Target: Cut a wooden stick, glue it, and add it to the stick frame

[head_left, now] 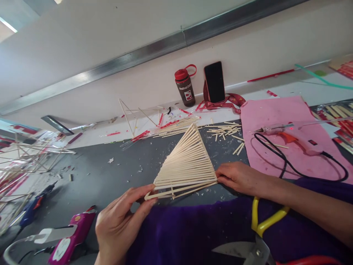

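A pyramid-like model of thin wooden sticks (187, 160) stands on the dark table in front of me. Its sticks lie in close rows that narrow to a tip at the far end. My left hand (124, 213) pinches its near left corner between thumb and fingers. At the near right corner, my right hand (237, 177) grips the frame with closed fingers. Close to me, an open gap shows between the lowest sticks. Scissors with yellow handles (259, 228) lie on purple cloth (187, 232), below my right forearm.
A pink glue gun (292, 138) with a black cord rests on a pink sheet (264, 110) at right. Short cut sticks (224, 129) lie behind the model. A bottle (185, 88) and a phone (214, 82) stand by the wall. Stick frames (35, 156) and a magenta device (71, 235) are at left.
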`<state>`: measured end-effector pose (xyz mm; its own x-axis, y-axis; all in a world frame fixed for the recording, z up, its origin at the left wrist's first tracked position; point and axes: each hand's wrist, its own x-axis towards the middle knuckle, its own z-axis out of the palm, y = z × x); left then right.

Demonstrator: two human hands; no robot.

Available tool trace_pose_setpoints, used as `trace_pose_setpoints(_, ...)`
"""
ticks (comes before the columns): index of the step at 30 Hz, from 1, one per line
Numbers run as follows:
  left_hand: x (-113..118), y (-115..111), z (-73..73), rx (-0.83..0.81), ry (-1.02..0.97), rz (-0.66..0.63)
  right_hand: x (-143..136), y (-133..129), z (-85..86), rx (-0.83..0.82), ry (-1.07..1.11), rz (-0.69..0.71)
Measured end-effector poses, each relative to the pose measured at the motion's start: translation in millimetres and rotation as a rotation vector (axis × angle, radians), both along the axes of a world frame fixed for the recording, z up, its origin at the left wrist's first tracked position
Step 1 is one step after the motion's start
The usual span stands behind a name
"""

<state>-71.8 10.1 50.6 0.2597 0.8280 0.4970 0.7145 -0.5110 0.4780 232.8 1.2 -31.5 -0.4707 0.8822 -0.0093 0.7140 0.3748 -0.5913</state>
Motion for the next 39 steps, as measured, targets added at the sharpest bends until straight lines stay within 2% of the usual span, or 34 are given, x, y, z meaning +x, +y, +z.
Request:
trace_pose_setpoints(2, -2.4, 1.3, 0.2, 0.017, 0.031, 0.007, -0.5, -0.4, -0.1, 0.008, -0.018, 0.008)
trace_pose_setpoints(6, -7.1, 4.7, 1.2, 0.052, 0.122, -0.057, -1.2, -0.3, 1.0, 0.02, -0.03, 0.006)
trace_pose_setpoints(10, -7.7, 6.1, 2.5, 0.064, 0.136, -0.035, -1.5, -1.0, 2.7, 0.026, -0.03, -0.011)
trace_pose_setpoints(14, -8.8, 7.3, 3.2, 0.095, 0.172, -0.112, -2.2, -1.5, 2.8, 0.03, -0.04, -0.03)
trace_pose_setpoints(28, -8.7, 7.1, 2.4, 0.051, 0.139, -0.166, -2.7, -3.5, 2.4, -0.047, 0.005, -0.055)
trace_pose_setpoints(39, -3.1, 3.4, 7.9, -0.015, 0.075, -0.236, -2.5, -7.2, -22.4, -0.068, 0.101, -0.066)
